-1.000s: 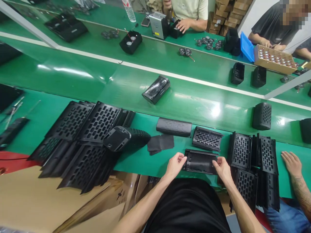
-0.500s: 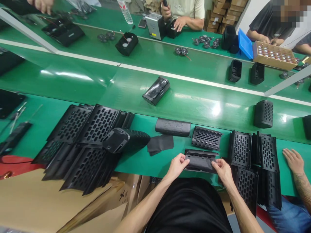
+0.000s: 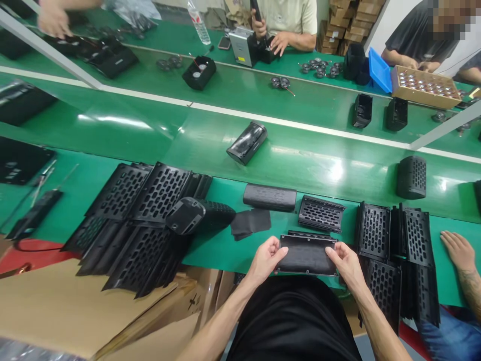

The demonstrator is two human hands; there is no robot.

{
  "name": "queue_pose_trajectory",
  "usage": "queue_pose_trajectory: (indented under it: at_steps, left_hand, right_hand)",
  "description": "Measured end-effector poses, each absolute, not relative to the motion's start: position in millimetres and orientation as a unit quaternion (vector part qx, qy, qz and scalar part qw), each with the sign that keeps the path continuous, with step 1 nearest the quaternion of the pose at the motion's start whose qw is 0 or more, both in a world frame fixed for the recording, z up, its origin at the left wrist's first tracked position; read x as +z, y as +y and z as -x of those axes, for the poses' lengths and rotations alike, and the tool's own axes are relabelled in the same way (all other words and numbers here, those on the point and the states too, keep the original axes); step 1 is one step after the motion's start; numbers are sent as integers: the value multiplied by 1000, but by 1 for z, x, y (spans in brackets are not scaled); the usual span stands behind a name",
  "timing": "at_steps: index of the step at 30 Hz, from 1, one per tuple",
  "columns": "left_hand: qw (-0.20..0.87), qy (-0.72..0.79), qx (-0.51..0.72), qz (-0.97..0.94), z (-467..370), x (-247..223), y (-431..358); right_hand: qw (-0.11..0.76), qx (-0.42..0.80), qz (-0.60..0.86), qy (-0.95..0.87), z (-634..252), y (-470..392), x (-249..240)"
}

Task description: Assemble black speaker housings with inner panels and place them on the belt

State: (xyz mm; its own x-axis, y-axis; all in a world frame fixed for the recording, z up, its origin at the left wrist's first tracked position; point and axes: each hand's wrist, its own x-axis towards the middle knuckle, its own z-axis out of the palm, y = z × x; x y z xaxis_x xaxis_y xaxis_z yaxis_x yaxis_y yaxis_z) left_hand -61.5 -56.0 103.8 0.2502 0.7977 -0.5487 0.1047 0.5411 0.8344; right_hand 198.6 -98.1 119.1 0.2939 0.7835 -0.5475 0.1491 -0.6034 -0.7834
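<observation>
My left hand (image 3: 266, 258) pinches the left end of a black curved speaker grille (image 3: 308, 268), thumb on its inner face. At the opposite end, my right hand (image 3: 344, 260) grips it the same way. A thin black mesh sheet (image 3: 307, 252) lies inside the grille and covers its slots. Just beyond, another slotted grille (image 3: 321, 214) rests on the green bench. To its left are a closed-faced black piece (image 3: 269, 196) and a small pile of black mesh sheets (image 3: 250, 223).
Stacked grilles (image 3: 150, 200) stand at left, with a black speaker housing (image 3: 201, 215) against them. More grilles (image 3: 376, 230) are stacked at right, near a co-worker's hand (image 3: 457, 249). Beyond the bench, a green conveyor (image 3: 308, 155) carries a black speaker body (image 3: 247, 143). Co-workers sit opposite.
The mesh sheet now covers the grille's slots, which showed along the far side before. My hands have tilted the grille, its inner face more toward me. The view has shifted slightly.
</observation>
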Motion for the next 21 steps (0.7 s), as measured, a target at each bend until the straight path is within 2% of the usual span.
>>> queue_pose_trajectory:
  at_steps: [8, 21]
  left_hand:
    - [703, 542, 277, -369, 64, 112, -47]
    - [781, 445, 331, -287, 64, 116, -42]
  right_hand:
    - [374, 502, 716, -308, -195, -89, 128]
    - [406, 488, 711, -302, -199, -83, 139]
